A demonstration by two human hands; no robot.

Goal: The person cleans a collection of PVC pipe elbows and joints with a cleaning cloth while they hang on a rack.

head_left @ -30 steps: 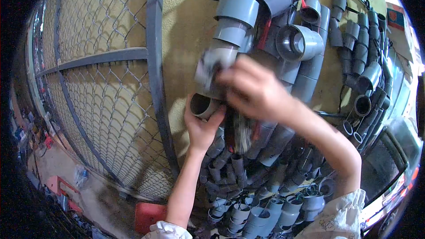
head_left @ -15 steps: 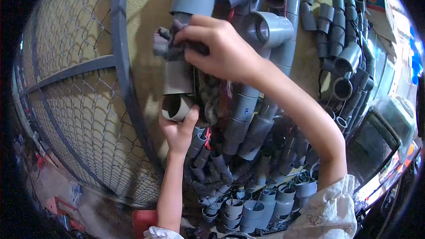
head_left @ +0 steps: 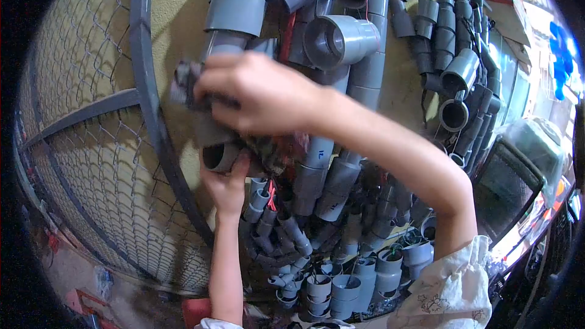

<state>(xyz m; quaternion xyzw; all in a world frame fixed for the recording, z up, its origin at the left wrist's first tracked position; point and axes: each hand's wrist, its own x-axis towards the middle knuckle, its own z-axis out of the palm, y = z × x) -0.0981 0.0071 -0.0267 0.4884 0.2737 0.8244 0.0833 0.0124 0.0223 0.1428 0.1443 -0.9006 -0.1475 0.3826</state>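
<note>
My left hand (head_left: 224, 194) is wrapped round the lower end of a grey plastic pipe fitting (head_left: 228, 157), whose dark open end faces down toward me. Across the front of the hanging string reaches my right hand (head_left: 262, 94), slightly blurred, its fingers bunched on a dark patterned cloth (head_left: 186, 83). The cloth lies against the fitting just above my left hand, and part of it dangles to the right. Directly above both hands hangs a wider grey reducer (head_left: 236, 11). My right hand covers much of the pipe section between them.
Beside my hands, more grey fittings (head_left: 344, 42) hang in strings on the yellow wall. A metal-framed wire mesh gate (head_left: 146, 36) stands close on the left. Below are several upright fittings (head_left: 346, 292). At right are a dark-framed panel (head_left: 510, 186) and a box (head_left: 503, 6).
My right hand has moved down along the pipe with the cloth, closer to my left hand. The view has shifted, so the fittings appear farther left. My left hand keeps its hold.
</note>
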